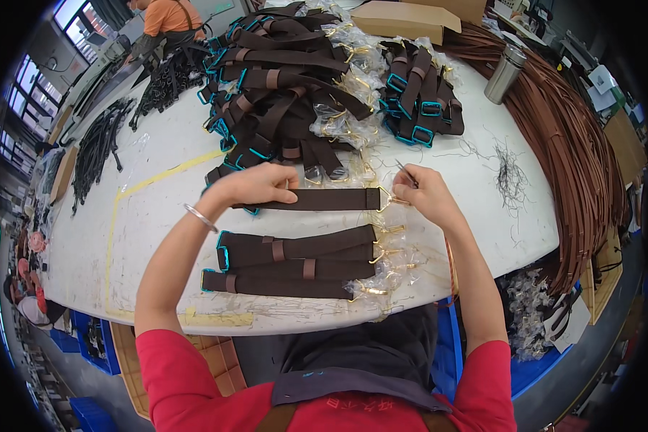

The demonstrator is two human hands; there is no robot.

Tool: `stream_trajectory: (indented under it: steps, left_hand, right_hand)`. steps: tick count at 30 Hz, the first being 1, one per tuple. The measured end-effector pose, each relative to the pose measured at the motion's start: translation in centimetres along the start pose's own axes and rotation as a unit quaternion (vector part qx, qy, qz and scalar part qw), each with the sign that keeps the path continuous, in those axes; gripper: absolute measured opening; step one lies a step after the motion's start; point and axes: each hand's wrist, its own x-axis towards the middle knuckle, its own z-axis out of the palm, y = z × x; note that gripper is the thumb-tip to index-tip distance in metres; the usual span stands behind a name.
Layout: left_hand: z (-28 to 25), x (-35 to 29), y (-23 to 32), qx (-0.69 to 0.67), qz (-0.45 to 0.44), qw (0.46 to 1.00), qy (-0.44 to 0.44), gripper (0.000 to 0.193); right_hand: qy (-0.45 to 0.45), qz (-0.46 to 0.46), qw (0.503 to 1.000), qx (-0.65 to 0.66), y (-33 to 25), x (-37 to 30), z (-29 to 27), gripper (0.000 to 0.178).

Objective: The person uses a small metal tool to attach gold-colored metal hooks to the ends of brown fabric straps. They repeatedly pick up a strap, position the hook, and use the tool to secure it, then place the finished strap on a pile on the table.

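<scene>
My left hand is closed on a dark brown webbing strap, thumb on top, and holds it stretched level across the table. A gold triangular ring and hook sit at the strap's right end, partly in clear plastic. Beside that hook, my right hand is closed round a slim pointed metal tool that looks like thread snips; only its tip shows. Nearer to me lie several finished-looking straps with turquoise-wrapped buckles at the left and plastic-covered gold hooks at the right.
A large heap of similar straps lies beyond my hands, with a smaller bundle to its right. Cut threads, a steel flask and long brown strips are at the right. A co-worker is at the far left.
</scene>
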Motion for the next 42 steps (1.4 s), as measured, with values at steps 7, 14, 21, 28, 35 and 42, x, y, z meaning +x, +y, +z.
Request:
stream_trajectory:
  steps: [7,14,21,28,35,42]
  left_hand:
    - [8.9,-1.4,-1.6,0.118,-0.022,0.979,0.165,0.027]
    - [8.2,3.0,1.1,0.078,0.136,0.966,0.205,0.024]
    - [9.5,7.5,2.8,0.057,0.144,0.978,0.141,0.028]
    - [10.6,7.3,2.4,0.055,0.188,0.964,0.18,0.014]
    - [11.3,7.8,1.1,-0.02,0.22,0.95,0.221,0.009]
    - [11.7,8.0,1.3,-0.079,0.227,0.938,0.248,0.007]
  right_hand:
    - [-0.025,0.034,0.994,-0.096,1.5,-1.2,2.7,0.02]
    - [-0.028,0.017,0.999,-0.022,2.3,1.0,2.3,0.024]
    - [-0.042,0.067,0.988,-0.133,1.0,0.0,2.2,0.027]
    - [0.085,-0.115,0.952,-0.271,-0.3,-0.7,1.1,0.03]
    - [-0.179,-0.048,0.953,-0.238,-0.4,1.1,0.2,0.032]
    - [-0.253,-0.107,0.939,-0.207,0.1,3.6,-0.5,0.021]
